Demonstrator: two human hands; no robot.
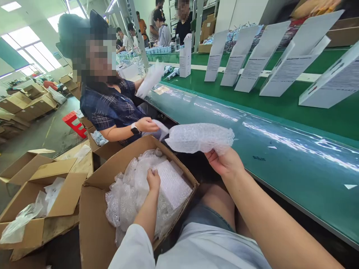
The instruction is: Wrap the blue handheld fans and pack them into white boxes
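My right hand [224, 161] is closed on a bubble-wrap bag [200, 137], held up just in front of the green conveyor table's near edge. My left hand [153, 180] reaches down into an open cardboard box [95, 224] on the floor at my left knee. Its fingers pinch the edge of another bubble-wrap piece [172, 185] lying on top of a pile of bubble wrap in that box.
A seated co-worker [112, 104] on my left handles white bags beside the table. The green conveyor [280, 149] runs along my right, with several white product boxes [294, 56] lying on it farther back. More open cartons [47, 194] crowd the floor at left. A red stool [74, 123] stands behind.
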